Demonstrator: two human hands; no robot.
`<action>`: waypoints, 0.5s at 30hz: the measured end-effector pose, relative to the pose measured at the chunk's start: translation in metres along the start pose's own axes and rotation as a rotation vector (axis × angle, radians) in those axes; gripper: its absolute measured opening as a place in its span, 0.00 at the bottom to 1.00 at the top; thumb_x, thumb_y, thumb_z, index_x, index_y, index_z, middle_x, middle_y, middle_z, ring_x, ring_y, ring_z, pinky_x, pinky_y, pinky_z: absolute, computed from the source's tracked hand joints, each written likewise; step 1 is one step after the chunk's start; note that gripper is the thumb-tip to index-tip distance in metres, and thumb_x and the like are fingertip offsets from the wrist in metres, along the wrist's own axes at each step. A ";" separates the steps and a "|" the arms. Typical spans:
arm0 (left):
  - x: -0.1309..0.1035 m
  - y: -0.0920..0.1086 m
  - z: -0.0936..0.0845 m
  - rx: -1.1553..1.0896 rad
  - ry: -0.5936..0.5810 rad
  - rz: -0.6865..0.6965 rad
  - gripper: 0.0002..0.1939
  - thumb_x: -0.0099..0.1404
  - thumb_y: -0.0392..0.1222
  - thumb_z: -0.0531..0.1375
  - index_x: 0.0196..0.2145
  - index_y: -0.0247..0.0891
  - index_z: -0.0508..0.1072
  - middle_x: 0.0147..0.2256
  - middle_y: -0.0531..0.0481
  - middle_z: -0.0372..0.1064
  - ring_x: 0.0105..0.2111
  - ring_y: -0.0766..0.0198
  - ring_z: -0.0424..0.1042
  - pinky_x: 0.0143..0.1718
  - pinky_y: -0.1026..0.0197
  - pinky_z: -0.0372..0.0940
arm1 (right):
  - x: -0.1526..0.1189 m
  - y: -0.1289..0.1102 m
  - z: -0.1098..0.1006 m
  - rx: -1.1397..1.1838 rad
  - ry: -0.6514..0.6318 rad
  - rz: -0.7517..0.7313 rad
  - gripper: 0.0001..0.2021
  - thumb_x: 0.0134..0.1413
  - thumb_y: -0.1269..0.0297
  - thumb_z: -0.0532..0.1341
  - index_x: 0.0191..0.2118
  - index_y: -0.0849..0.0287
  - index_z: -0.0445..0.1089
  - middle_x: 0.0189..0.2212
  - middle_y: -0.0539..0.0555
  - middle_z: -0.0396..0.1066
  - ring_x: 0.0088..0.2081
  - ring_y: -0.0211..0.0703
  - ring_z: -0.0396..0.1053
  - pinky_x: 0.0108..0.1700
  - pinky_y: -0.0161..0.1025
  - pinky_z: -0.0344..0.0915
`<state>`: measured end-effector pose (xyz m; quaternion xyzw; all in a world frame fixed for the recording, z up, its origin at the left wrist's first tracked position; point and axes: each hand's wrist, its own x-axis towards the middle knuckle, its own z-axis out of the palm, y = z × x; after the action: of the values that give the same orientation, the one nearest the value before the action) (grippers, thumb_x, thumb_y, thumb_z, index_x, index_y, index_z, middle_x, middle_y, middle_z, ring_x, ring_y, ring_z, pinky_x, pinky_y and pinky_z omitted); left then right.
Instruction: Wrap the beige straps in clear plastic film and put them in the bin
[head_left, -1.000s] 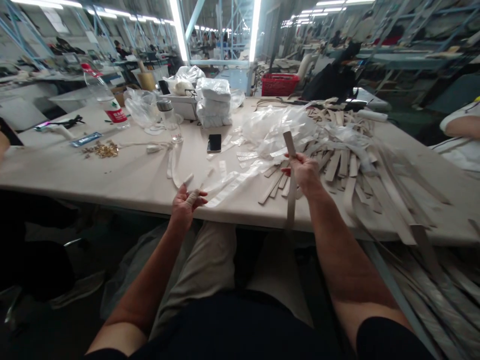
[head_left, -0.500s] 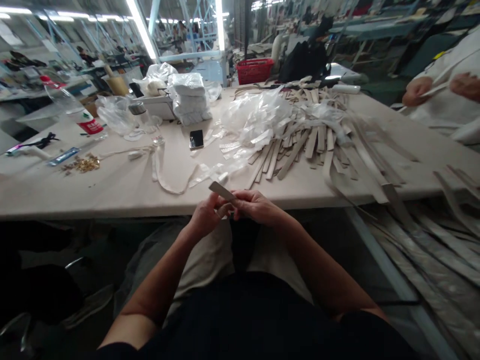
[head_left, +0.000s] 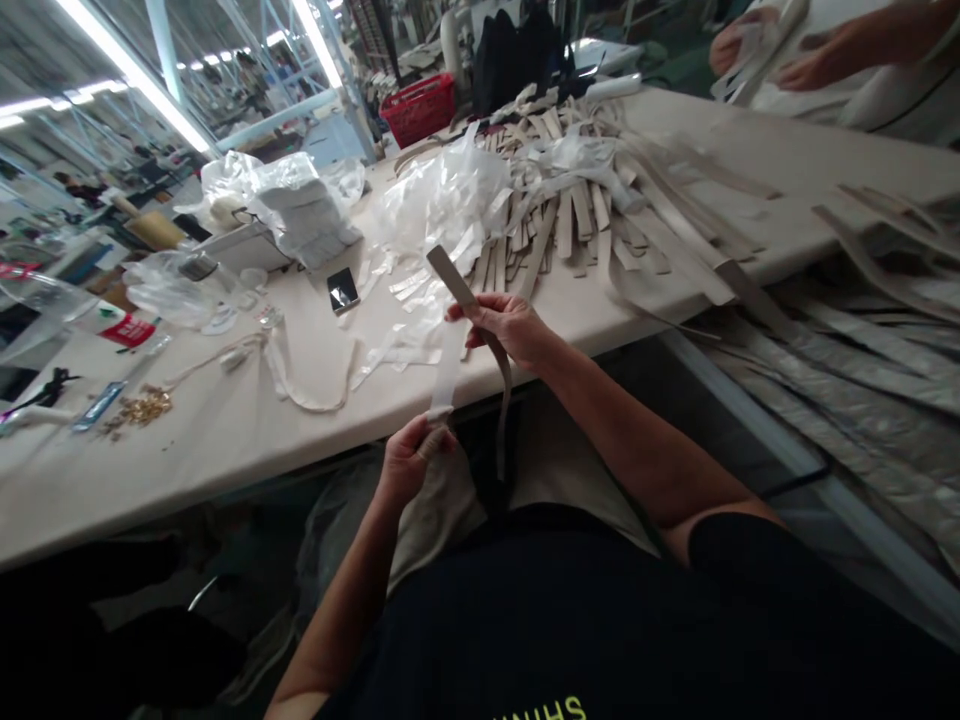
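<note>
A beige fabric strip [head_left: 452,277] is pinched in my right hand [head_left: 514,325] above the table's front edge. One end points up and away; the rest bends over my fingers and hangs below the table edge. My left hand [head_left: 411,455], lower and nearer my lap, is closed on a translucent white backing strip [head_left: 447,375]. That backing runs taut upward from my left fingers to the right hand. Whether it still joins the beige strip there is hidden by my right fingers.
A heap of beige strips [head_left: 566,225] lies behind my right hand, beside crumpled white backing film [head_left: 450,195]. A phone [head_left: 343,290], brass-coloured bits [head_left: 142,408] and a bottle [head_left: 127,328] are left. A red basket [head_left: 420,108] stands beyond. A co-worker's hands [head_left: 814,65] hold strips at right.
My hands were together; now they are apart, the right up and forward, the left down and back, with white backing stretched between. The view has tilted and turned right.
</note>
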<state>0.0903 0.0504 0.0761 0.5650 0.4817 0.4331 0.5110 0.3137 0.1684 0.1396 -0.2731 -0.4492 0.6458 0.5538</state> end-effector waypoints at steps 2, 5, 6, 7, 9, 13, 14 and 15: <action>-0.008 -0.001 -0.002 -0.027 0.027 -0.020 0.22 0.60 0.56 0.70 0.45 0.38 0.79 0.27 0.52 0.78 0.25 0.64 0.76 0.30 0.62 0.73 | 0.003 -0.008 -0.002 -0.002 0.056 -0.004 0.08 0.67 0.73 0.60 0.42 0.71 0.77 0.37 0.54 0.78 0.21 0.27 0.69 0.26 0.28 0.70; -0.017 -0.002 -0.003 -0.057 0.074 -0.044 0.21 0.62 0.58 0.68 0.44 0.39 0.78 0.27 0.52 0.77 0.25 0.64 0.76 0.31 0.62 0.72 | 0.006 -0.018 -0.001 -0.007 0.090 0.003 0.08 0.68 0.74 0.59 0.41 0.69 0.76 0.35 0.51 0.78 0.20 0.26 0.69 0.25 0.26 0.69; -0.019 -0.002 -0.004 -0.059 0.081 -0.052 0.21 0.63 0.59 0.67 0.44 0.39 0.78 0.27 0.52 0.77 0.26 0.64 0.76 0.31 0.62 0.72 | 0.007 -0.019 0.000 -0.010 0.089 0.005 0.07 0.68 0.74 0.60 0.41 0.68 0.77 0.36 0.51 0.78 0.20 0.25 0.68 0.25 0.25 0.69; -0.020 -0.001 -0.004 -0.054 0.082 -0.061 0.22 0.64 0.59 0.67 0.44 0.38 0.78 0.27 0.52 0.77 0.26 0.63 0.76 0.32 0.62 0.72 | 0.007 -0.020 0.001 -0.014 0.081 0.010 0.07 0.67 0.73 0.61 0.40 0.67 0.77 0.36 0.52 0.79 0.20 0.25 0.68 0.25 0.25 0.70; -0.019 0.000 -0.005 -0.021 0.059 -0.090 0.22 0.63 0.60 0.67 0.42 0.38 0.79 0.28 0.51 0.78 0.28 0.63 0.77 0.34 0.61 0.72 | 0.008 -0.020 0.005 -0.026 0.059 0.022 0.05 0.66 0.70 0.64 0.39 0.65 0.78 0.37 0.53 0.80 0.20 0.26 0.68 0.25 0.26 0.71; -0.011 0.004 -0.009 0.116 -0.030 -0.114 0.16 0.61 0.55 0.69 0.34 0.37 0.82 0.31 0.48 0.79 0.33 0.62 0.77 0.39 0.62 0.70 | 0.010 -0.017 0.012 -0.051 0.019 0.045 0.06 0.66 0.70 0.63 0.38 0.64 0.79 0.38 0.54 0.80 0.21 0.28 0.69 0.25 0.27 0.71; -0.009 0.004 -0.010 0.139 -0.035 -0.112 0.15 0.61 0.53 0.69 0.33 0.37 0.82 0.32 0.48 0.79 0.34 0.62 0.76 0.40 0.62 0.69 | 0.011 -0.017 0.012 -0.055 0.014 0.047 0.07 0.66 0.71 0.63 0.38 0.63 0.79 0.38 0.53 0.80 0.21 0.28 0.69 0.25 0.27 0.71; -0.008 0.005 -0.011 0.147 -0.031 -0.111 0.14 0.61 0.52 0.69 0.33 0.37 0.82 0.32 0.48 0.79 0.35 0.62 0.76 0.41 0.62 0.69 | 0.011 -0.016 0.012 -0.059 0.012 0.047 0.07 0.66 0.71 0.62 0.38 0.63 0.79 0.39 0.53 0.80 0.21 0.28 0.69 0.25 0.28 0.71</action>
<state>0.0787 0.0439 0.0819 0.5801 0.5349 0.3585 0.4988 0.3086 0.1758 0.1610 -0.3037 -0.4581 0.6435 0.5328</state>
